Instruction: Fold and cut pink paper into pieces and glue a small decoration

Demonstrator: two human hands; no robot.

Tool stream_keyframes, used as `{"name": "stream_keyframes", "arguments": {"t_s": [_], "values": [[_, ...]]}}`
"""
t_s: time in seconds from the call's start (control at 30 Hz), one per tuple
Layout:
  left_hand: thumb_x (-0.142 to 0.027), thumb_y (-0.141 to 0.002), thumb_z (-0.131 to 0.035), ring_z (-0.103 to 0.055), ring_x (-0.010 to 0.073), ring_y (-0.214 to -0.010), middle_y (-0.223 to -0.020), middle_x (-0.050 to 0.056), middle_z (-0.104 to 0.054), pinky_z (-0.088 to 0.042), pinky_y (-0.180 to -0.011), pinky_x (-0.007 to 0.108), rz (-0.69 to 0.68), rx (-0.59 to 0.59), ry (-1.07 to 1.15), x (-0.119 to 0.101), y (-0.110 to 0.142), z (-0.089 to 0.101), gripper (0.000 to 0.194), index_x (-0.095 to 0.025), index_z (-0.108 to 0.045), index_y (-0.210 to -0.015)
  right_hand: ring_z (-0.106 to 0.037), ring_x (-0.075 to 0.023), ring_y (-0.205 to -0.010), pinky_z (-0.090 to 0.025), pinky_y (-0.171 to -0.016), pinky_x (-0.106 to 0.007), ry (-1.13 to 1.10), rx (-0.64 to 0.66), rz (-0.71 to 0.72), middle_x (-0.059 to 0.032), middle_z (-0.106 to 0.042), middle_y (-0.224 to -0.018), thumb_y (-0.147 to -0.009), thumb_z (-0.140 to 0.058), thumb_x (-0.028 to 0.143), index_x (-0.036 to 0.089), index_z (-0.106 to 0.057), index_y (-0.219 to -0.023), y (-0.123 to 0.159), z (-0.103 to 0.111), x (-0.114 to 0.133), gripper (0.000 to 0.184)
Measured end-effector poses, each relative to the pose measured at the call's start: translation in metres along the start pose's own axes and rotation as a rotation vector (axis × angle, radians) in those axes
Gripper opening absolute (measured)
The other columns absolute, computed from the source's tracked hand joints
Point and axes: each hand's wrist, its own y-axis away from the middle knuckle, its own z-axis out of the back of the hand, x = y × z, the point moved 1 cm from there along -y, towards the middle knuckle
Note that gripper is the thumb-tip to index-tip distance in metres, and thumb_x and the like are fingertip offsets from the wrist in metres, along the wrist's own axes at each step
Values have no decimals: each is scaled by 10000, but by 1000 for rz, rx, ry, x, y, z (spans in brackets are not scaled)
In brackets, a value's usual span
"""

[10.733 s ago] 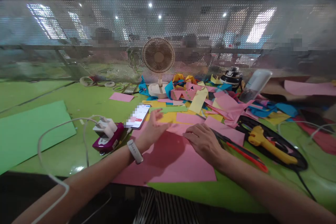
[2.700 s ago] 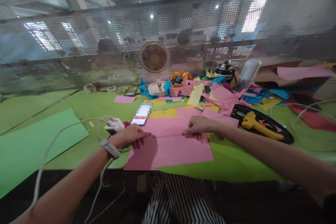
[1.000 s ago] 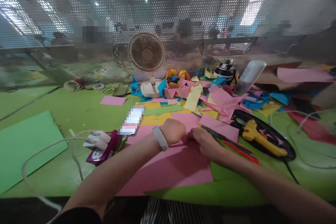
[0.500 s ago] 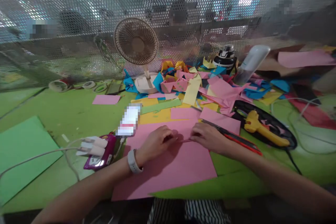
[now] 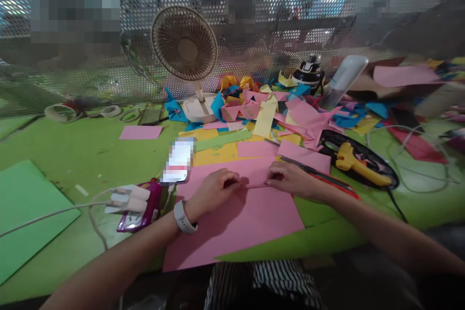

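Between my two hands stretches a thin pink paper strip [image 5: 256, 185], just above a large pink paper sheet [image 5: 236, 232]. My left hand [image 5: 216, 191], with a pale watch on its wrist, pinches the strip's left end. At the right end, the fingertips of my right hand [image 5: 290, 179] are closed on it as well. Small pink paper pieces [image 5: 256, 148] lie just beyond my hands. A red and black cutter-like tool [image 5: 327, 179], partly covered by my right forearm, rests beside the sheet. A lit phone [image 5: 178, 161] lies left of my left hand.
A yellow hot glue gun [image 5: 363, 167] sits in a black tray [image 5: 394, 179] at right. Folded coloured paper [image 5: 305, 116] is heaped behind, near a fan [image 5: 185, 48] and a bottle [image 5: 308, 72]. At left are a purple power bank [image 5: 140, 220] with plugs, cables and green paper [image 5: 32, 218].
My right hand has shifted slightly, and more of the strip shows between my hands. The camera view has tilted and moved a little. Both hands keep their pinch.
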Motion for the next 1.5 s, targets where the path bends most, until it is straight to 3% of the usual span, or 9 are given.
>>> {"name": "stream_keyframes", "arguments": {"t_s": [0.13,0.2,0.27,0.4,0.5,0.97,1.3,1.5], "values": [[-267,-935,-448,-592,189,-802,-868,43,-649,-452,-733,338,-39,-30,-250,-9,3,1,191,-187,-621,-915,-544,-139,-667,-391,-599,-242,-9,12,-19,-14,-597,-721,-820,-585,235,171,-636,-755,0,0,0,105],[-178,-940,-393,-579,227,-939,-1009,79,-649,-414,-853,414,-145,-46,-445,-18,9,-6,226,-174,-599,-1033,-546,-139,-665,-391,-599,-243,2,-1,-20,-17,-596,-724,-829,-579,242,168,-633,-748,0,-1,1,122],[-145,-941,-358,-488,247,-1157,-1265,120,-551,-306,-1006,460,-281,-26,-543,-28,17,-19,335,-143,-473,-1256,-542,-139,-663,-390,-598,-244,18,-19,-10,-19,-592,-724,-833,-580,247,167,-627,-737,0,-2,2,134],[-598,-887,-370,-212,311,-1367,-1475,188,-281,-151,-1103,503,-295,36,-528,-38,30,-41,784,-67,-175,-1430,-539,-136,-657,-387,-594,-241,21,-44,-5,-11,-590,-710,-824,-593,230,168,-623,-730,1,-3,2,117],[-687,-845,-333,-155,313,-1387,-1498,186,-222,-132,-1114,509,-281,75,-484,-38,31,-45,890,-78,-91,-1447,-537,-135,-647,-387,-583,-242,9,-43,-14,-8,-584,-699,-821,-591,233,169,-620,-715,1,-4,2,127],[-701,-858,-238,-119,293,-1397,-1513,167,-178,-103,-1127,460,-170,143,-446,-37,33,-47,865,-68,-171,-1444,-539,-139,-665,-404,-608,-260,-32,-10,-70,-3,-577,-724,-819,-560,241,186,-603,-733,3,-7,1,110],[-674,-865,-297,-161,303,-1388,-1493,191,-224,-157,-1113,468,-236,101,-506,-35,29,-45,836,-59,-224,-1427,-541,-131,-663,-385,-586,-236,-83,6,-138,-17,-599,-747,-848,-510,215,170,-635,-789,7,27,-7,146],[-676,-865,-285,-176,307,-1384,-1486,197,-238,-189,-1102,473,-259,101,-580,-35,26,-44,833,-54,-251,-1418,-546,-143,-703,-373,-609,-236,3,84,-70,-26,-618,-766,-813,-603,294,164,-647,-780,6,27,-6,141]]}}
